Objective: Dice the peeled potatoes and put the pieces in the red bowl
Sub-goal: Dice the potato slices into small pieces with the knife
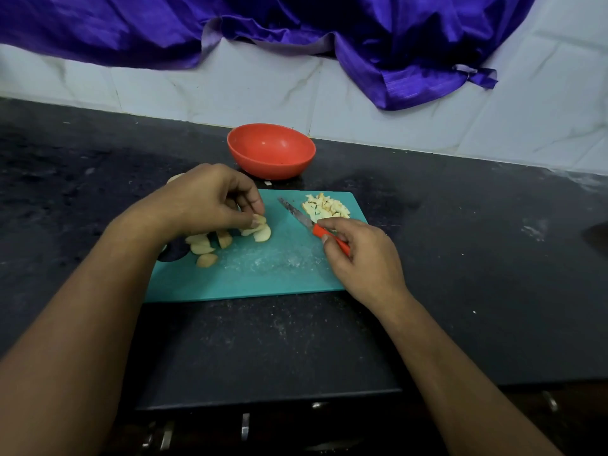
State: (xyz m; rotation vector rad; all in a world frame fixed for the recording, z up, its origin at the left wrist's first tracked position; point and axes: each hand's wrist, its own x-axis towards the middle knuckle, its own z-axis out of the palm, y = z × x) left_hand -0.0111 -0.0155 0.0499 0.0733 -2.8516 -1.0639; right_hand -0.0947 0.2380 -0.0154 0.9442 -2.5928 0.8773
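Potato slices point(227, 240) lie on the left of the teal board point(263, 278); diced heap point(325, 207) at its far right corner. Left hand point(210, 199) pinches one slice between its fingers. Right hand point(358, 255) grips the knife point(312, 225), blade off the food. Red bowl point(271, 151) behind on the dark surface point(460, 274), no pieces visible inside. Dicing under way, I judge; next, steady the slices and cut crosswise.

Purple cloth point(362, 34) drapes white tiles point(230, 83) — dark counter point(477, 258) below.

Bare forearms point(98, 307), left hand point(210, 199), right hand point(365, 258)
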